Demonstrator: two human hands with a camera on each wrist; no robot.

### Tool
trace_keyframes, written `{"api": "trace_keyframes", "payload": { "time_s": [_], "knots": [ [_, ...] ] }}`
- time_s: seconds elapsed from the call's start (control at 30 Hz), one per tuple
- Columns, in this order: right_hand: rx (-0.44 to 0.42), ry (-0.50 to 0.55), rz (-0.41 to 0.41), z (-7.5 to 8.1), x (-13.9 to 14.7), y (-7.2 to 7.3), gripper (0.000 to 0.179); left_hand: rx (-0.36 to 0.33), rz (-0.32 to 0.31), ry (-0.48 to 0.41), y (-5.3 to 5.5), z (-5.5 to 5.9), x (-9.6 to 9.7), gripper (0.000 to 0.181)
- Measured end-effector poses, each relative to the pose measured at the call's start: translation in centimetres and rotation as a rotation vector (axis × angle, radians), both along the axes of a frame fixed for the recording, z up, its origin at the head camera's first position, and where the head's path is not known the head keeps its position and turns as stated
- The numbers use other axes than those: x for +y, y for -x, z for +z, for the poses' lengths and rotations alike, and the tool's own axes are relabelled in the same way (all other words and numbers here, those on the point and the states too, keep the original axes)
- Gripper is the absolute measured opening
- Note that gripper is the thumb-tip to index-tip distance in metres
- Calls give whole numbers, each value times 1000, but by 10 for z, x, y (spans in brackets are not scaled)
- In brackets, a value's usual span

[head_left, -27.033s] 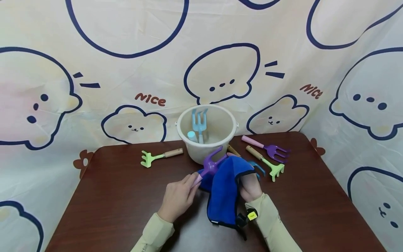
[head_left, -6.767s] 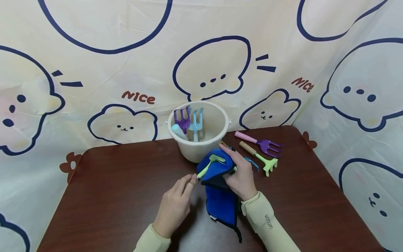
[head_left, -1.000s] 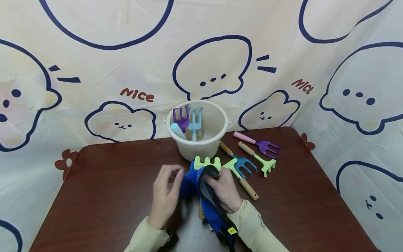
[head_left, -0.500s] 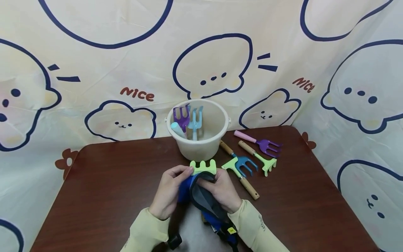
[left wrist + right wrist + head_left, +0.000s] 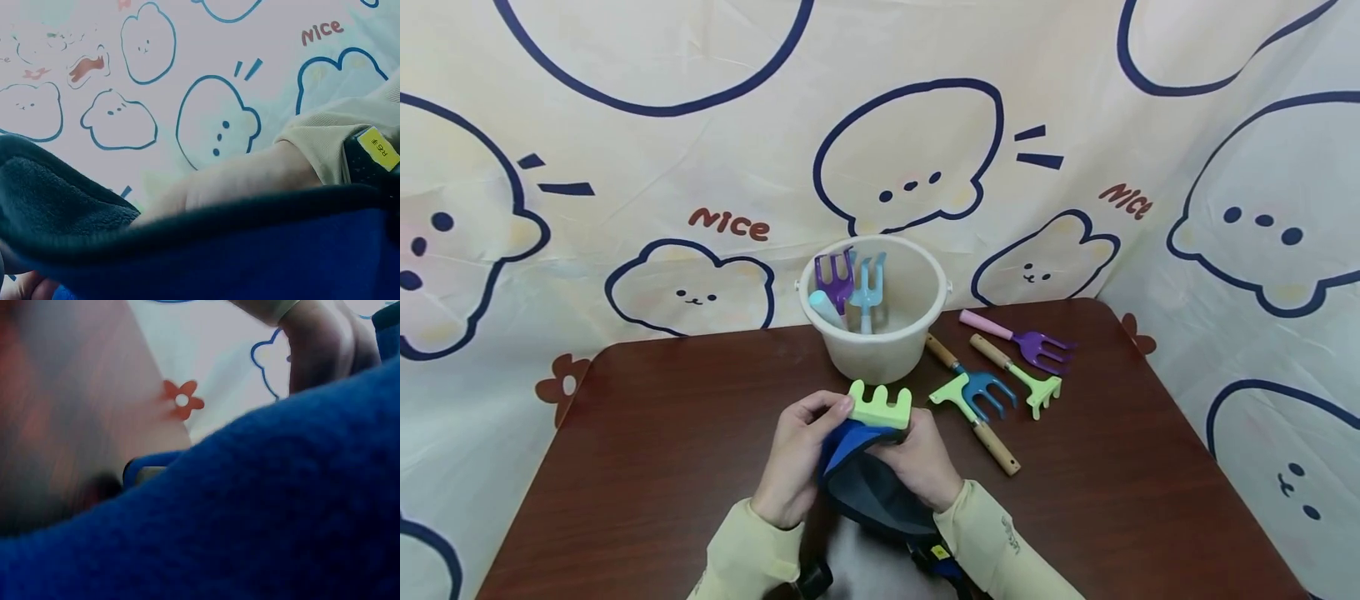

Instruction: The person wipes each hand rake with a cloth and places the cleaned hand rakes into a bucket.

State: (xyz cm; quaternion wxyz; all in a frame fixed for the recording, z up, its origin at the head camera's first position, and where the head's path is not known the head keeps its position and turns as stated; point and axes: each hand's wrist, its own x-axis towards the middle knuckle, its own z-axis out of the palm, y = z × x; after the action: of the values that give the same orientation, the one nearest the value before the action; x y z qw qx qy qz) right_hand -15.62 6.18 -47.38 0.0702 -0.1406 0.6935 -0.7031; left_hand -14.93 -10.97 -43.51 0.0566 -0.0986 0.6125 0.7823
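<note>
In the head view, my left hand [image 5: 797, 458] pinches the left end of a light-green hand rake [image 5: 880, 410] between thumb and fingers. The rake's prongs point up; its handle is hidden behind the cloth. My right hand [image 5: 925, 458] grips a blue cloth [image 5: 880, 492] with black edging and grey lining, its fingers close to the rake's right end. The cloth hangs over the table below the rake, lining facing up. In the left wrist view, the cloth's edge [image 5: 219, 269] crosses in front of the right hand [image 5: 231, 184]. Blue cloth [image 5: 262, 506] fills much of the right wrist view.
Behind the hands stands a white bucket [image 5: 880, 357] holding a purple fork [image 5: 835, 287], a light-blue fork [image 5: 867, 293] and a light-blue-ended tool [image 5: 824, 307]. To the right lie a flat-headed green tool [image 5: 953, 392], blue fork [image 5: 985, 387], green rake [image 5: 1041, 390] and purple fork [image 5: 1037, 346].
My left hand has come in from beside the cloth and taken the rake's left end. The cloth now shows more of its grey lining. Earlier, a purple fork went into the bucket.
</note>
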Motion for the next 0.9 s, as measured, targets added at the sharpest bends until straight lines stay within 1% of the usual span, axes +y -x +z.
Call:
{"api": "trace_keyframes", "payload": {
  "time_s": [0.1,0.17,0.27,0.37,0.53,0.63,0.77,0.83,0.9],
  "knots": [
    [82,-40,26,-3,0,2,46,10,9,-30,0,2,-2,12],
    [134,-71,54,-7,-1,4,42,30,24,-72,-1,3,-5,11],
    [180,-91,102,-14,-3,7,34,42,20,-126,-1,5,-8,14],
    [184,-88,135,-18,-4,8,29,44,13,-155,-1,6,-10,17],
    [181,-100,171,-21,-7,8,29,65,11,-175,0,9,-14,19],
    [178,-126,200,-23,-8,8,28,62,-3,-179,-1,11,-17,20],
    [195,-151,287,-25,-6,10,35,63,1,-189,-3,14,-21,21],
    [211,-137,348,-26,-5,12,36,66,5,-193,-3,15,-22,22],
    [237,-125,390,-29,-4,14,37,69,3,-193,-4,16,-23,22]
  ]
}}
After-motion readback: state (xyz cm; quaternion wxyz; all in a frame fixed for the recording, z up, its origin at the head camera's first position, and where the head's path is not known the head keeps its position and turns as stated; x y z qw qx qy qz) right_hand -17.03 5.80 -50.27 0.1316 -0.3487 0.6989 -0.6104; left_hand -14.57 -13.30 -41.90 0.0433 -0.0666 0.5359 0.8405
